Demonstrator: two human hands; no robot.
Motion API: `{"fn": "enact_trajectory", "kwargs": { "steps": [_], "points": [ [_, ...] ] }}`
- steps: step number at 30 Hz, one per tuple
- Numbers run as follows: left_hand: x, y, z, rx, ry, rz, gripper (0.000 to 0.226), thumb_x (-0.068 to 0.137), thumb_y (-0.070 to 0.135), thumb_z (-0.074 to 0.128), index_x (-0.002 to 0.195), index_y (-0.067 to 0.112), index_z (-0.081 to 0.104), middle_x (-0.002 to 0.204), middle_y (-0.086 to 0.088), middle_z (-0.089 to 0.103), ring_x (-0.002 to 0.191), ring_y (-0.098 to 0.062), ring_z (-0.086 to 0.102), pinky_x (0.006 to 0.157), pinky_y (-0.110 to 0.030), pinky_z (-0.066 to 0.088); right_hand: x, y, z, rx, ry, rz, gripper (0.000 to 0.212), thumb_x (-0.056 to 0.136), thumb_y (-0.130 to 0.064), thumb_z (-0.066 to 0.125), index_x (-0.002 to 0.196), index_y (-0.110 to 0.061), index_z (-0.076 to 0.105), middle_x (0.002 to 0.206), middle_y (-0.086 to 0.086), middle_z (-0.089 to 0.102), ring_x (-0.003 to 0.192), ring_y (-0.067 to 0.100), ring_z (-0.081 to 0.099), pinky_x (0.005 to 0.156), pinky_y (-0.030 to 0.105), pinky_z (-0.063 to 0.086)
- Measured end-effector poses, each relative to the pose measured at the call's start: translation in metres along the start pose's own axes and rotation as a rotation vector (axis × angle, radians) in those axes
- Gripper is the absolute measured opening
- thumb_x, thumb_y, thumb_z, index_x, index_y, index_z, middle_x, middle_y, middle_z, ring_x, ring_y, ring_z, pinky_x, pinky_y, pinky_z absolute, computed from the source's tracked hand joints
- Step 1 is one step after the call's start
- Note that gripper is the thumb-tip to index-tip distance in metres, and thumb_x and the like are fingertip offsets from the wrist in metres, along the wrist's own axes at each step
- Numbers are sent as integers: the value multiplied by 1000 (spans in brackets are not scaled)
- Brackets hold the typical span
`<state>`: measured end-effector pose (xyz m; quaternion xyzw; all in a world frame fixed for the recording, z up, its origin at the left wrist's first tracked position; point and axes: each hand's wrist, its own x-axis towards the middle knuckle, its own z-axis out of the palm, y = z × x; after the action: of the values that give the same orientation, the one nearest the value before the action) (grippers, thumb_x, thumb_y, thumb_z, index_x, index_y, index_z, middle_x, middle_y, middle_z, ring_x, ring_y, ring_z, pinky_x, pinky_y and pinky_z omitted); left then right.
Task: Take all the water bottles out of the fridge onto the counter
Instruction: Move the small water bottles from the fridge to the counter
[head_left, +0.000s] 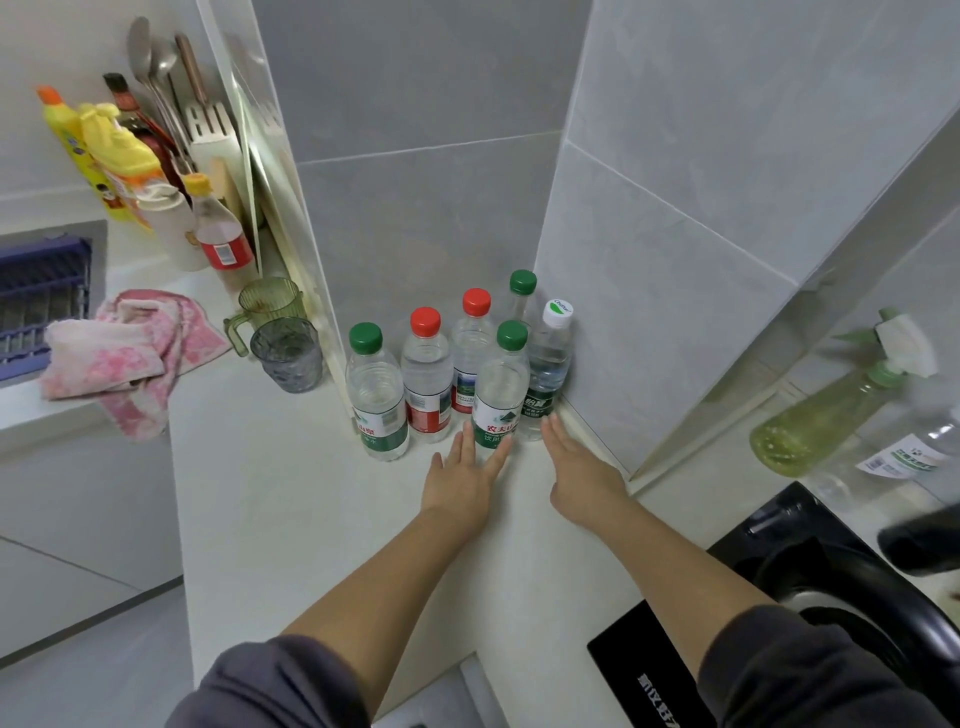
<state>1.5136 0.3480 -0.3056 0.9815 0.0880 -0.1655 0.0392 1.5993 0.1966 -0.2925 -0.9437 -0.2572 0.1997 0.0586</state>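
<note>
Left hand (462, 480) and right hand (582, 467), fingers (469, 441) straight and empty, before six bottles (498, 384); cups (285, 353), towel (130, 353) leftward.

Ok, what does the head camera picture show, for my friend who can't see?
Six water bottles stand in a tiled corner on a white counter. The left hand and right hand, both open, reach toward the front bottles. Cups and a pink cloth sit further left.

Corner packed w/ bottles (426, 374) btw walls (649, 234), cups (285, 353) crowd left; approach only over front counter (291, 493).
</note>
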Motion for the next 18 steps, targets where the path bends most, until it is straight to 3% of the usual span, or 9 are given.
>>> {"fn": "enact_trajectory", "kwargs": {
  "steps": [5,9,13,18],
  "points": [
    [-17,-3,-3,1,-48,-8,90,94,7,42,150,38,-22,158,-17,-24,150,-32,-8,119,-49,18,-12,-1,-6,-49,-43,2,87,88,-4,41,156,-31,-6,161,-19,-18,149,10,14,108,35,39],
    [-63,-13,-1,-23,-38,-52,82,95,12,40,153,32,-16,161,-10,-19,150,-30,-7,121,-47,11,-35,-5,-4,-116,-86,-23,85,92,-12,44,155,-37,-7,162,-12,-21,152,20,-1,117,39,25],
    [-140,-26,2,-81,114,-196,80,99,32,44,154,27,-14,162,-8,-16,150,-29,-6,121,-47,11,-71,-31,-3,-203,-25,-210,78,98,-26,43,155,-34,-10,163,-2,-19,152,26,-5,119,47,14],
    [-254,-39,4,-175,331,-432,82,98,51,42,154,27,-13,161,-5,-17,150,-28,-9,120,-44,9,-130,-94,-1,-187,59,-497,73,101,-41,37,154,-35,-13,163,-2,-20,151,25,-13,120,51,0]
  ]
}}
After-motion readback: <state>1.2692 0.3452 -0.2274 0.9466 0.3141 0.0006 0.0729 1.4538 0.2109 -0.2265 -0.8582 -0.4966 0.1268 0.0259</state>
